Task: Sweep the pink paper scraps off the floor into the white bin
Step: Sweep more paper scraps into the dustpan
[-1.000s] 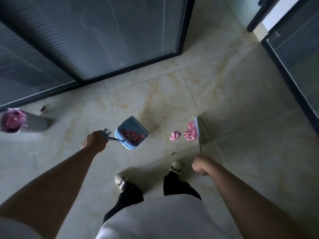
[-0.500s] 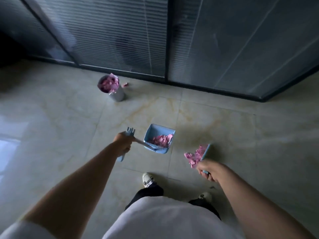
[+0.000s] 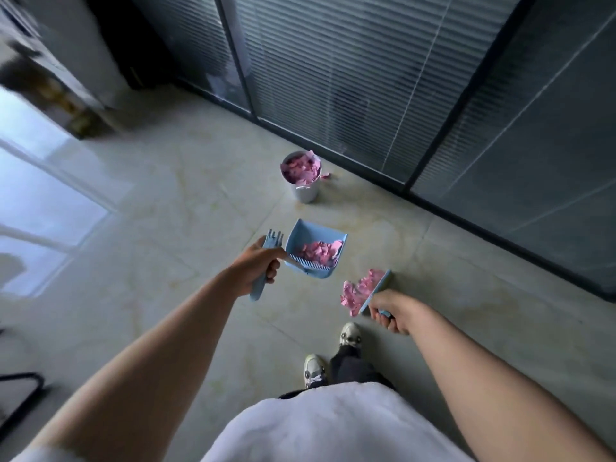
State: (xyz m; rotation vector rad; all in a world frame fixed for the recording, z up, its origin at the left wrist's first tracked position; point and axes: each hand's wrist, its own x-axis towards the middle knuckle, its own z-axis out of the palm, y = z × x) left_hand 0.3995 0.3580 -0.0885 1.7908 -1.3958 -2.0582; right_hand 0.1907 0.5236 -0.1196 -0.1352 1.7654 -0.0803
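Note:
My left hand (image 3: 256,270) grips the handle of a light blue dustpan (image 3: 301,240), which is held above the floor with pink paper scraps (image 3: 319,252) lying in it. My right hand (image 3: 395,311) grips the handle of a blue brush (image 3: 378,290); its edge rests against a small pile of pink scraps (image 3: 358,291) on the floor. The white bin (image 3: 305,191) stands further ahead by the glass wall, heaped with pink scraps (image 3: 300,170). One loose scrap (image 3: 325,176) lies beside the bin.
Dark glass partitions with blinds (image 3: 366,78) run along the far and right sides. My two shoes (image 3: 333,353) stand just behind the brush. A bright reflective floor patch (image 3: 40,195) lies at the left, and a black frame (image 3: 20,395) shows at the lower left.
The view has swung left, so the bin now sits ahead near the centre. The dustpan with scraps stays raised in my left hand; the brush stays by the floor pile.

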